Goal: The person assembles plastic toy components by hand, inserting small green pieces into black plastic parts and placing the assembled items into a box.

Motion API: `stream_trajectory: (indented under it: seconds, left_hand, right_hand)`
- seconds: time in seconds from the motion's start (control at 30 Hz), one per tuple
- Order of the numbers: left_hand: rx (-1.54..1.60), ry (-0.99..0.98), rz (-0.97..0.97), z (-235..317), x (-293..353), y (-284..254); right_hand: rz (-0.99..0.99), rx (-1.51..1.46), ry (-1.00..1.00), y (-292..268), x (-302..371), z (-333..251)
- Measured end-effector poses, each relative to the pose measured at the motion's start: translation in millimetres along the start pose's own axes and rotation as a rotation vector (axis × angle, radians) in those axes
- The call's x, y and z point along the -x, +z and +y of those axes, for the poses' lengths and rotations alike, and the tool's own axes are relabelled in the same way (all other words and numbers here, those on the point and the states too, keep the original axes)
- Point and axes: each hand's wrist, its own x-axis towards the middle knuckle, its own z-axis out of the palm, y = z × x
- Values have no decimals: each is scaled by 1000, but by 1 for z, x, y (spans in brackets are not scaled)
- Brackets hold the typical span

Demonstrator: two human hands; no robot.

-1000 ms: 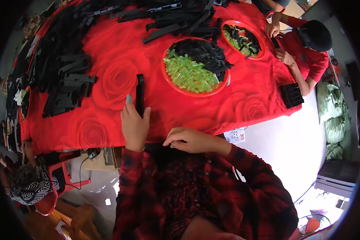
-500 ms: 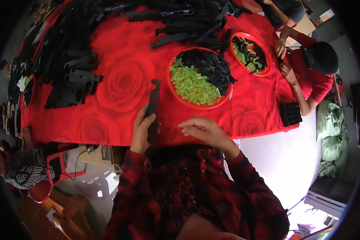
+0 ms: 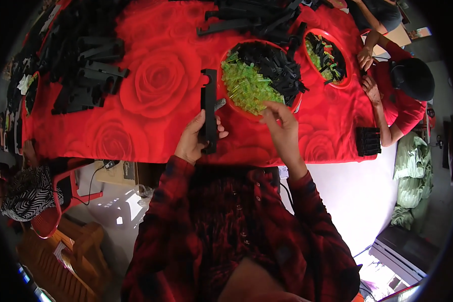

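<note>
My left hand (image 3: 193,136) is closed round a long black plastic part (image 3: 210,108), holding it upright over the near part of the table. A small grey piece (image 3: 220,103) shows at the part's right side; whether it is attached I cannot tell. My right hand (image 3: 283,130) reaches to the near rim of an orange-red basin (image 3: 251,117). Its thumb and fingers are bent towards each other over the basin's edge, and whether something small is between them is not visible. Yellow-green translucent pieces (image 3: 244,83) fill the basin's left side, and small black pieces (image 3: 279,68) its right.
The red rose-patterned tablecloth (image 3: 158,93) carries heaps of black parts (image 3: 88,83) at left and more (image 3: 241,22) at the back. A second basin (image 3: 345,58) stands beside a co-worker (image 3: 400,95) in red. Black pieces (image 3: 368,141) are stacked near the right edge.
My right hand has moved up and right to the basin's near rim. My left hand has shifted slightly right with the black part. The whole view has tilted a little.
</note>
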Motion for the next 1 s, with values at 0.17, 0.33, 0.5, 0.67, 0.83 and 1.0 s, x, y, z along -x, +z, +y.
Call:
stream_trajectory:
  seconds: [0.17,0.33,0.5,0.67,0.83,1.0]
  left_hand:
    - [-8,6,-225,-5,0,-13]
    - [15,31,-249,-10,-2,-19]
    - [111,-13,-280,-8,-7,-14]
    - [197,-28,-281,-10,-8,-30]
    - [169,-35,-255,-6,-4,-26]
    - [161,-27,-291,-12,-8,-28]
  right_hand:
    - [264,539,-344,-2,-29,8]
    - [318,843,-389,1,-43,14]
    - [363,1098,-389,7,-48,12]
    - [324,1148,-367,12,-52,21]
    - [300,1211,-370,13,-53,22]
    - [262,1158,-497,6,-55,32]
